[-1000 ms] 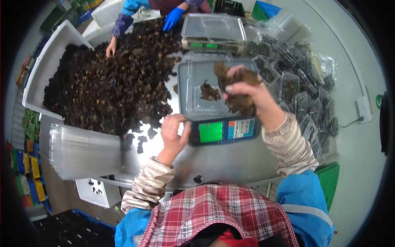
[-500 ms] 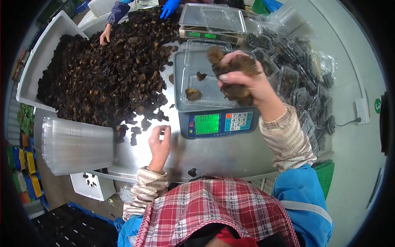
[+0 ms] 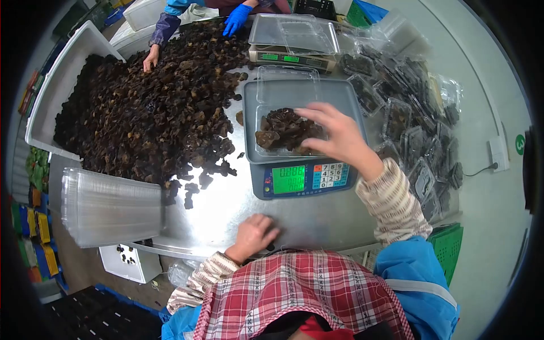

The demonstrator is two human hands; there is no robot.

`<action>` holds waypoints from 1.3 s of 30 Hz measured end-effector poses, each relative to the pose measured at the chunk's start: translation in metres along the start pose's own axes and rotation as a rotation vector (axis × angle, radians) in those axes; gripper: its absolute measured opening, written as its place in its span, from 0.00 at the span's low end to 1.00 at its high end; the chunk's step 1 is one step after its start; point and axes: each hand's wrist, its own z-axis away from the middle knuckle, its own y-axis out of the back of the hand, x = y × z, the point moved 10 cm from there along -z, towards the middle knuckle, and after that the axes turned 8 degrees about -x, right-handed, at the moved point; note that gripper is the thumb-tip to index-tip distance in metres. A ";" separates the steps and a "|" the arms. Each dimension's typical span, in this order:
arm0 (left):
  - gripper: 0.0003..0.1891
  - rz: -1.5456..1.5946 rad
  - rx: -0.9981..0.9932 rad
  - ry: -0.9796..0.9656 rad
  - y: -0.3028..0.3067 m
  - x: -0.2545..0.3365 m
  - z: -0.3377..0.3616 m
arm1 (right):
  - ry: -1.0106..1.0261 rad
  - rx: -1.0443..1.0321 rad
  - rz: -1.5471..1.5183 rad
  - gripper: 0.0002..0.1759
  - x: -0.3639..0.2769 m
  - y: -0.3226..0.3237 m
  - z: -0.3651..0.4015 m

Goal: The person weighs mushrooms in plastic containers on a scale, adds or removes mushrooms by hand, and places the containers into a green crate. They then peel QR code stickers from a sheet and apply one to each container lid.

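My right hand [image 3: 334,135] is open above the clear plastic box [image 3: 259,127], its fingers spread at the edge of a heap of dark wood ear mushrooms [image 3: 288,126] inside. The box sits with its lid [image 3: 287,82] folded back on the pan of a digital scale [image 3: 306,180] with a lit green display. Close to the table's front edge, my left hand [image 3: 255,235] has its fingers curled down. Beside its fingertips a small dark piece [image 3: 270,247] partly shows; whether they grip anything is hidden.
A large pile of wood ear mushrooms [image 3: 164,107] spills from a white bin [image 3: 45,107]. Nested clear boxes [image 3: 113,207] stand at the left, filled boxes [image 3: 396,119] at the right. Behind is a second scale [image 3: 292,59]. Across the table are a co-worker's bare hand [image 3: 151,58] and blue-gloved hand [image 3: 237,20].
My right hand has lowered and released its handful of wood ear mushrooms into the box. My left hand has moved right and nearer to me, over the small dark piece.
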 end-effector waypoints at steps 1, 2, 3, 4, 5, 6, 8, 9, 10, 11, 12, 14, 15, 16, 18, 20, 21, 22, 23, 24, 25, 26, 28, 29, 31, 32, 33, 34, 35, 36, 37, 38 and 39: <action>0.15 -0.016 -0.082 -0.018 -0.014 0.005 0.008 | -0.061 0.116 -0.141 0.24 0.002 0.011 0.016; 0.16 -0.029 -0.164 -0.032 -0.029 0.010 0.015 | -0.160 0.044 -0.240 0.18 0.009 -0.003 0.036; 0.16 -0.022 -0.168 -0.030 -0.032 0.012 0.016 | -0.259 -0.028 -0.339 0.13 0.015 -0.024 0.061; 0.17 0.032 -0.240 -0.002 -0.039 0.011 0.016 | -0.257 -0.144 -0.334 0.09 0.009 -0.055 0.087; 0.18 0.089 -0.315 0.028 -0.047 0.010 0.018 | -0.373 -0.404 -0.319 0.12 0.015 -0.107 0.126; 0.18 0.104 -0.329 0.037 -0.053 0.009 0.019 | -0.407 -0.592 -0.249 0.14 0.012 -0.149 0.160; 0.18 0.114 -0.417 -0.065 -0.074 0.008 0.023 | -0.455 -0.860 -0.200 0.17 -0.005 -0.218 0.220; 0.16 0.165 -0.448 -0.062 -0.088 0.000 0.030 | -0.470 -0.933 -0.207 0.18 -0.012 -0.241 0.234; 0.16 0.164 -0.455 -0.062 -0.088 0.000 0.033 | -0.472 -0.932 -0.213 0.18 -0.015 -0.254 0.235; 0.13 0.148 -0.487 -0.024 -0.090 -0.005 0.037 | -0.454 -0.861 -0.250 0.19 -0.021 -0.262 0.229; 0.11 0.129 -0.518 0.011 -0.091 -0.010 0.039 | -0.435 -0.787 -0.284 0.19 -0.028 -0.264 0.220; 0.09 0.182 -0.448 0.012 -0.085 -0.018 0.038 | -0.435 -0.716 -0.486 0.20 -0.039 -0.270 0.205; 0.08 0.242 -0.374 0.017 -0.077 -0.022 0.036 | -0.429 -0.649 -0.683 0.20 -0.044 -0.267 0.198; 0.08 0.234 -0.377 0.010 -0.062 -0.014 0.028 | -0.428 -0.637 -0.683 0.20 -0.046 -0.265 0.196; 0.07 0.417 -0.084 0.302 -0.004 -0.031 0.011 | -0.404 -0.576 -0.666 0.21 -0.053 -0.253 0.185; 0.08 0.424 0.160 0.332 0.045 -0.037 -0.018 | -0.432 -0.504 -0.708 0.20 -0.048 -0.237 0.181; 0.09 0.425 0.286 0.189 0.076 -0.018 -0.043 | -0.518 -0.400 -0.768 0.19 -0.036 -0.228 0.182; 0.10 0.410 0.421 0.057 0.109 0.001 -0.065 | -0.587 -0.308 -0.832 0.19 -0.026 -0.222 0.181; 0.11 0.398 0.481 0.004 0.130 0.020 -0.085 | -0.540 -0.348 -0.836 0.19 -0.030 -0.223 0.174; 0.12 0.383 0.535 -0.044 0.145 0.030 -0.094 | -0.580 -0.351 -0.821 0.18 -0.027 -0.221 0.173; 0.13 0.323 0.572 0.008 0.150 0.020 -0.092 | -0.628 -0.346 -0.792 0.17 -0.019 -0.216 0.173; 0.15 0.272 0.604 0.054 0.150 0.007 -0.090 | -0.601 -0.377 -0.782 0.17 -0.020 -0.212 0.172; 0.16 -0.202 0.763 0.205 0.147 -0.053 -0.050 | -0.676 -0.347 -0.797 0.18 -0.010 -0.208 0.183; 0.21 -0.272 0.743 0.343 0.144 -0.087 -0.029 | -0.665 -0.348 -0.806 0.18 -0.004 -0.210 0.189; 0.23 -0.559 0.542 0.509 0.132 -0.113 -0.010 | -0.850 -0.357 -0.884 0.19 0.011 -0.229 0.218; 0.23 -0.644 0.455 0.573 0.117 -0.129 -0.004 | -0.851 -0.372 -0.889 0.19 0.007 -0.237 0.224; 0.23 -0.646 0.461 0.584 0.112 -0.144 -0.001 | -0.829 -0.447 -0.882 0.18 0.003 -0.247 0.225; 0.21 -0.542 0.431 0.560 0.107 -0.161 -0.003 | -0.808 -0.516 -0.874 0.18 0.000 -0.254 0.220; 0.18 -0.435 0.393 0.534 0.099 -0.176 -0.003 | -0.776 -0.543 -0.932 0.17 -0.008 -0.258 0.216; 0.18 -0.430 0.387 0.539 0.104 -0.180 0.000 | -0.783 -0.550 -0.932 0.17 -0.010 -0.259 0.213; 0.16 -0.326 0.495 0.522 0.116 -0.184 0.007 | -0.756 -0.540 -0.963 0.17 -0.013 -0.259 0.207; 0.13 -0.224 0.605 0.503 0.126 -0.187 0.014 | -0.726 -0.527 -0.993 0.17 -0.012 -0.257 0.201; 0.06 -0.076 0.731 0.477 0.147 -0.174 0.020 | -0.731 -0.528 -0.994 0.17 -0.009 -0.255 0.198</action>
